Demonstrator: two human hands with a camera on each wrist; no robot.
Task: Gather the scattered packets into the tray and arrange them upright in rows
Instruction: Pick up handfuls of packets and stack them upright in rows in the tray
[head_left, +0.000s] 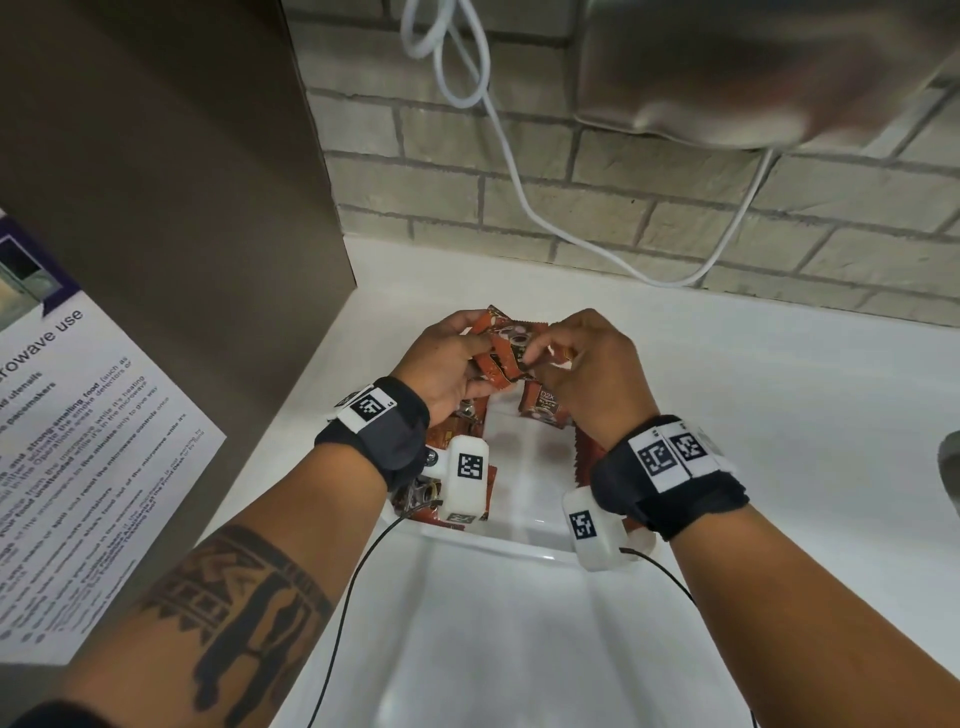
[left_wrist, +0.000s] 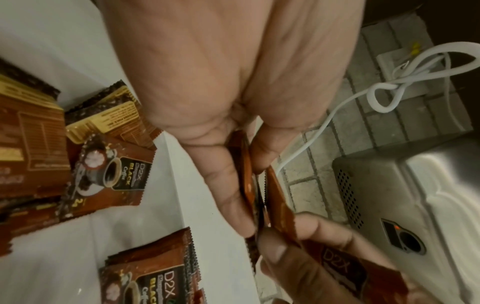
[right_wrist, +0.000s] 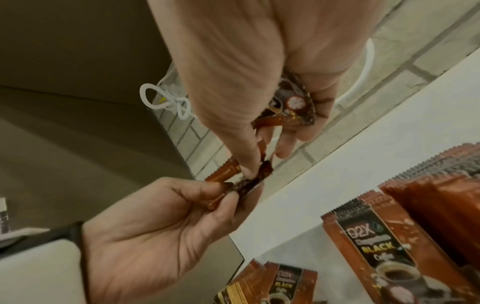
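Coffee packets (head_left: 511, 349): small bunch, pinched between your left hand (head_left: 447, 364) and right hand (head_left: 587, 369), held above the white tray (head_left: 519, 525). More packets (head_left: 545, 405) stand in the tray below your wrists.

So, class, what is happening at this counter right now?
A person holds a bunch of coffee packets between both hands, left hand and right hand, above the far end of a white tray. More packets stand upright along the tray's right side, while others lie loose on its left.
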